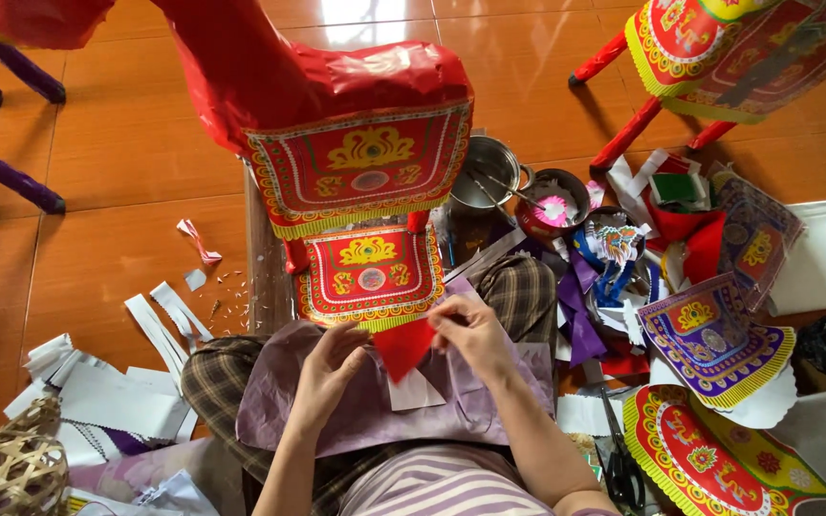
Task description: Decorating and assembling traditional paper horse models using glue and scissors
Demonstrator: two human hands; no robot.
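Observation:
A red paper horse figure [308, 76] stands on the floor in front of me, with a red and gold ornamented paper saddle cloth [360, 167] draped over its back. A second ornamented red sheet [370, 277] lies below it. My right hand [475, 334] pinches the top edge of a red paper triangle [402, 346], which has a white piece of paper [415, 392] under it. My left hand [329, 368] touches the triangle's left side. Both hands rest over a mauve cloth [356, 411] on my lap.
A steel pot [487, 172] and a small bowl of glue [554, 203] stand behind my right knee. Ornamented purple and red paper sheets [714, 334], coloured scraps and black scissors [621, 468] lie at right. White paper strips [160, 325] and a woven basket [7, 468] lie at left.

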